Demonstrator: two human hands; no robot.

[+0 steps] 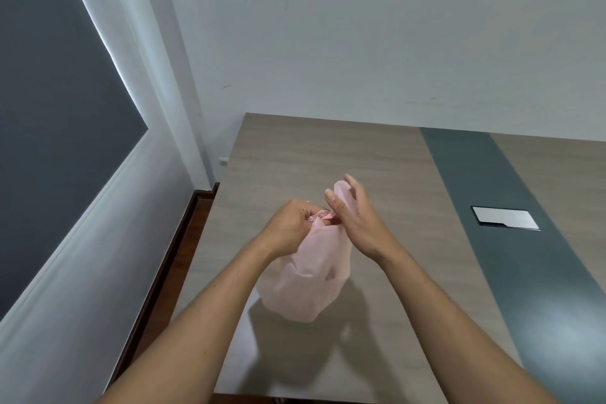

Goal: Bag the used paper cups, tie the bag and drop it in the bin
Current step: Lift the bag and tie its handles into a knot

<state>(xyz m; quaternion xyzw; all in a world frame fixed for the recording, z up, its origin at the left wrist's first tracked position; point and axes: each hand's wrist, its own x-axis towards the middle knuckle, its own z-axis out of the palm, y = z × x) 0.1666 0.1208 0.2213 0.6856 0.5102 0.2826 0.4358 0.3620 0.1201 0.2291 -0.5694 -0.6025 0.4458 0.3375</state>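
Note:
A pale pink plastic bag [306,282] stands full on the wooden table [295,157], its contents hidden by the film. My left hand [288,223] is closed around the gathered neck of the bag on its left side. My right hand [355,216] sits at the right of the neck, with one bag handle looped up over its fingers and the thumb and forefinger pinching the plastic. No paper cups and no bin are visible.
A dark grey strip [511,239] runs across the table to the right, with a silver cable hatch [505,218] set in it. White walls stand behind and to the left. A gap with dark floor [183,233] lies left of the table's edge.

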